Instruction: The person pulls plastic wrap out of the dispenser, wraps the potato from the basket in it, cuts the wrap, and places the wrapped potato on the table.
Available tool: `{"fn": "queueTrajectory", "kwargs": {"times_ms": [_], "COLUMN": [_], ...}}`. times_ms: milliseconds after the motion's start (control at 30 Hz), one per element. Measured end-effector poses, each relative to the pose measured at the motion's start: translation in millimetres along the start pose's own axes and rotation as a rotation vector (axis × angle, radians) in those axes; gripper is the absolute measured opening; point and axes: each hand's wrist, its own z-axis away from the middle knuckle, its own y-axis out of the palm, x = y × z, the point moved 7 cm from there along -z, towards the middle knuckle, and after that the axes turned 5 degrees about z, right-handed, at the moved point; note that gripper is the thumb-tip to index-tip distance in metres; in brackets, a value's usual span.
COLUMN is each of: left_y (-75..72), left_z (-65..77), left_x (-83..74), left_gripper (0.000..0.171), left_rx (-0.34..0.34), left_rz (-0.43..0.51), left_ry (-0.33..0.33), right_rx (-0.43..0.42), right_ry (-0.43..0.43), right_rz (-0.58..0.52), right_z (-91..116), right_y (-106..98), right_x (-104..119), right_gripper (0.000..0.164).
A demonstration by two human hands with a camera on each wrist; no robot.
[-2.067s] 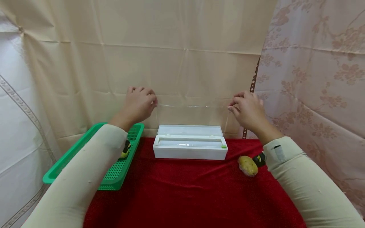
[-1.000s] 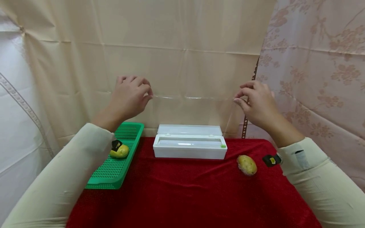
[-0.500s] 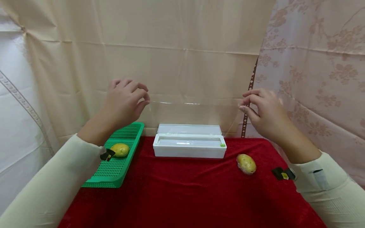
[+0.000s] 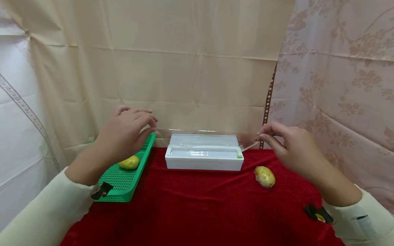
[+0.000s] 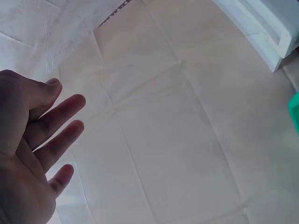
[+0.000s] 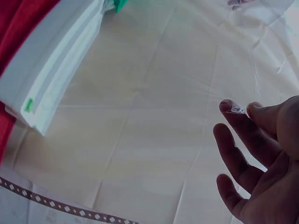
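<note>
A clear sheet of cling film [image 4: 207, 131] stretches between my two hands above a white cling film dispenser [image 4: 204, 164], its lid raised at the back. My left hand [image 4: 124, 133] pinches the film's left corner between thumb and forefinger, the other fingers loosely spread. At the right corner my right hand [image 4: 290, 145] pinches the film; a crumpled bit of the film [image 6: 237, 109] shows at the fingertips in the right wrist view. The film's right edge slants down to the dispenser, near its green slider [image 4: 239, 156].
A potato wrapped in film [image 4: 265, 176] lies on the red cloth [image 4: 197, 212], right of the dispenser. On the left, a green basket [image 4: 130, 193] holds another potato [image 4: 129, 162], partly behind my left wrist. A beige curtain [image 4: 184, 68] hangs behind.
My hands rose and moved apart, then came down towards me, drawing the film along. The film's front edge now hangs lower, just above the dispenser's raised lid.
</note>
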Motion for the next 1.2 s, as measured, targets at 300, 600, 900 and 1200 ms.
{"fn": "queueTrajectory", "kwargs": {"times_ms": [300, 600, 900, 1200], "left_y": [-0.2, 14.9, 40.0, 74.4], "left_z": [37.9, 84.0, 121.1, 155.2], "left_x": [-12.8, -35.9, -56.0, -76.3], "left_gripper": [0.018, 0.044, 0.011, 0.010], "left_rx": [-0.012, 0.114, 0.185, 0.271], "left_rz": [0.146, 0.345, 0.400, 0.404], "left_ry": [0.033, 0.039, 0.028, 0.059], "right_rx": [0.069, 0.126, 0.353, 0.648], "right_ry": [0.062, 0.059, 0.170, 0.197], "right_rz": [-0.161, -0.294, -0.436, -0.512], "right_z": [34.4, 84.7, 135.5, 170.4], "right_y": [13.3, 28.2, 70.3, 112.3], "right_x": [15.1, 27.5, 19.8, 9.0], "right_gripper": [0.015, 0.028, 0.015, 0.011]}}
